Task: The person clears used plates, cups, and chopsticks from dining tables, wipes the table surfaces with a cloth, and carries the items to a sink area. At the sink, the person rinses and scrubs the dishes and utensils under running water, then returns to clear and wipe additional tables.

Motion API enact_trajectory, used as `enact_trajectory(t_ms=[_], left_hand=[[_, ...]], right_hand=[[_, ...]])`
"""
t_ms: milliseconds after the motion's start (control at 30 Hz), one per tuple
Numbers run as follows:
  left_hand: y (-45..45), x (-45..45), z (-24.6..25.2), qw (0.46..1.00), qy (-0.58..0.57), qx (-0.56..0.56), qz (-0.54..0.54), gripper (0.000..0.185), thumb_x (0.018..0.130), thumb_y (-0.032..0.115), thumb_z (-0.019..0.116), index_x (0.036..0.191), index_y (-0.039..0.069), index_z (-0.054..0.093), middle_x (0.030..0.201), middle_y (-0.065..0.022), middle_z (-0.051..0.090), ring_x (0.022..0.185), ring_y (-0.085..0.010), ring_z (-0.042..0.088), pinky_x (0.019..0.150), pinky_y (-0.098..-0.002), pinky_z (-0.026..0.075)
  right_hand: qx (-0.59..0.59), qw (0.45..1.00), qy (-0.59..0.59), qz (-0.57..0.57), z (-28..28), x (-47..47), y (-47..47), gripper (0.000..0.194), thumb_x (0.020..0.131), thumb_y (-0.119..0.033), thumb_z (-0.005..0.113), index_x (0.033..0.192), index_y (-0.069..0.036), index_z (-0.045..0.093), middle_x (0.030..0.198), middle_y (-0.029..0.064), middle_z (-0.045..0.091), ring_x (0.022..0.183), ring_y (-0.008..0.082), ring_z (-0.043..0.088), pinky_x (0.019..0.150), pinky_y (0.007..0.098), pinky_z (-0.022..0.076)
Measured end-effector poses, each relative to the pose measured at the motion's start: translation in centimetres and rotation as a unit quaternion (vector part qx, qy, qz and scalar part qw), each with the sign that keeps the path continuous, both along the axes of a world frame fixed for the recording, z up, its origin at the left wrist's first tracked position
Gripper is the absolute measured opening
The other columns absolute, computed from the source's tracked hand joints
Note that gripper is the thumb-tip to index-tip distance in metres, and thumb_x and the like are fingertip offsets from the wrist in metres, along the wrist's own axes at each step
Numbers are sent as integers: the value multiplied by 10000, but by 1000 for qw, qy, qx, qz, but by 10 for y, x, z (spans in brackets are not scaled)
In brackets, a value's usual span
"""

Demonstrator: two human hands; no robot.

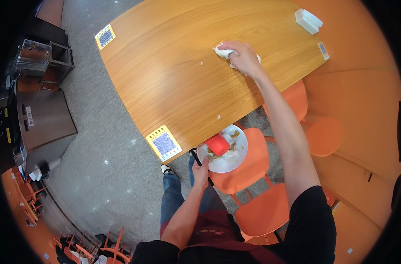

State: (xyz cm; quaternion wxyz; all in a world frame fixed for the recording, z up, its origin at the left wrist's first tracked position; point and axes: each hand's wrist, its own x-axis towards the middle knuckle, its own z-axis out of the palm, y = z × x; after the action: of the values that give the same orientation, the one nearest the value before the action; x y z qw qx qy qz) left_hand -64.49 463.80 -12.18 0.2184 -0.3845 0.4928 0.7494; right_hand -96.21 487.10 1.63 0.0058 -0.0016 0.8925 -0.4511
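Note:
My right hand presses a crumpled white cloth onto the wooden tabletop. Small white scraps lie on the wood, one left of the cloth and another by the near edge. Just below that edge, my left hand grips the rim of a white plate, with black chopsticks or similar thin black sticks also at that hand. On the plate are a red cup tipped on its side, crumpled white tissue and brownish food remains.
Printed code cards are fixed at the table's corners. A white tissue holder stands at the far right end. Orange chairs are beside the near edge, by an orange wall. Metal kitchen equipment and a cabinet stand across the grey floor.

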Motion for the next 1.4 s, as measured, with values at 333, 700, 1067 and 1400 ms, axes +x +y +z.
enact_trajectory(t_ms=[333,700,1067,1400], left_hand=[[-28,4,45,994,-88,54,15,304,956,106,578,1247,27,537,1068,-73,653,903,-163,652,734,-307,552],[-16,12,32,997,-56,30,33,116,947,181,605,1053,134,614,699,47,560,455,-34,427,369,-205,253],[-45,18,50,995,-87,39,-15,226,956,132,594,1165,46,597,878,-7,652,622,-64,555,485,-228,411],[-91,39,38,985,-102,-22,-136,146,928,165,623,1044,77,617,637,34,520,431,-55,390,375,-232,255]], right_hand=[[58,983,48,169,6,193,-45,385,722,64,489,951,-122,736,1125,73,687,1051,284,589,933,429,425],[140,973,184,11,-47,-93,-40,349,824,-51,550,1085,-201,726,1158,8,687,991,261,585,921,414,409],[-86,986,-123,77,-6,257,-69,437,791,80,568,1156,-128,687,1204,67,646,1150,214,514,997,333,416],[-285,931,-124,-193,40,80,58,424,918,-100,564,1336,-37,525,1270,136,599,1167,221,580,987,370,474]])
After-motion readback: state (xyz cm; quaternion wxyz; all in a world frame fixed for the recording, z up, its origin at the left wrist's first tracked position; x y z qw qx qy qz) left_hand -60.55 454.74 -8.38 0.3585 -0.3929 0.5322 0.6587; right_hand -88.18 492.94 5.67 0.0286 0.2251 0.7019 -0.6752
